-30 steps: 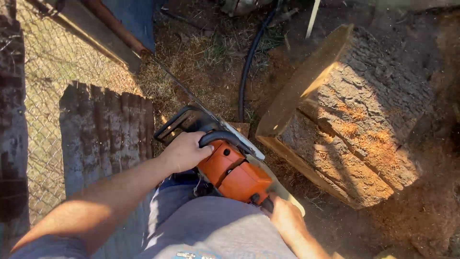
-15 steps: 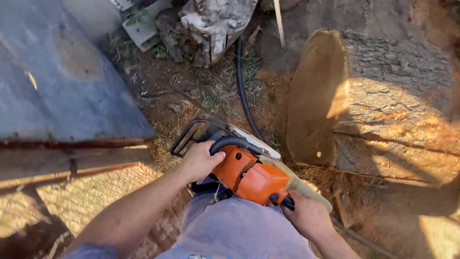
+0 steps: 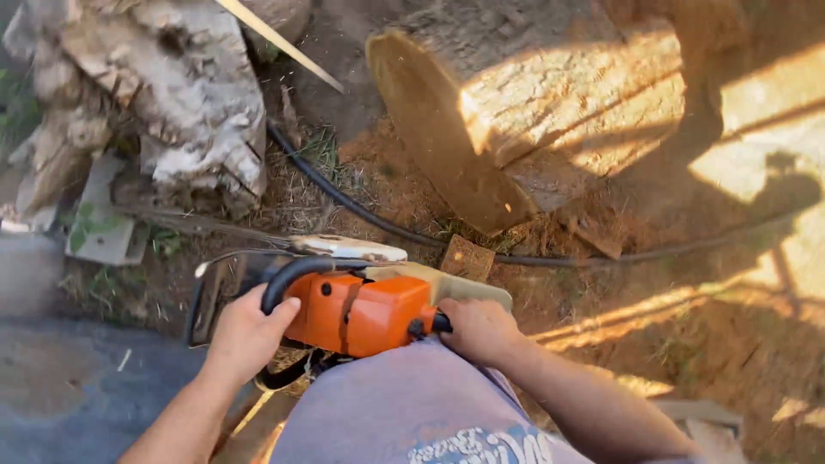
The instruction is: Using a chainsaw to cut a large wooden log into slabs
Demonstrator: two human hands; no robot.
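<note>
Held low at centre frame, close against the body: one orange chainsaw point(image 3: 361, 314), its pale bar cover pointing toward the right. Left hand point(image 3: 245, 335) wrapped over the black front handle loop, fingers point(image 3: 273, 315) curled and clamped on it. Right hand point(image 3: 478, 329) closed around the rear grip at the right end of the orange housing, fingers hidden underneath.

Likely heavy and rigid, weight toward the engine body; hard plastic and metal, no give. Best taken exactly so, one hand on the loop, one on the rear grip, never near the bar. Probably slick with oil or dust in places, though not clear from here.

Counted: one large cut log point(image 3: 533, 112) at upper centre-right, sunlit bark, pale cut face turned left. One weathered grey stump point(image 3: 146, 94) at upper left. One black hose point(image 3: 361, 210) running across the dirt between them. One small wood offcut point(image 3: 467, 258) just above the saw. One thin pale stick point(image 3: 279, 43) slanting at the top.
</note>
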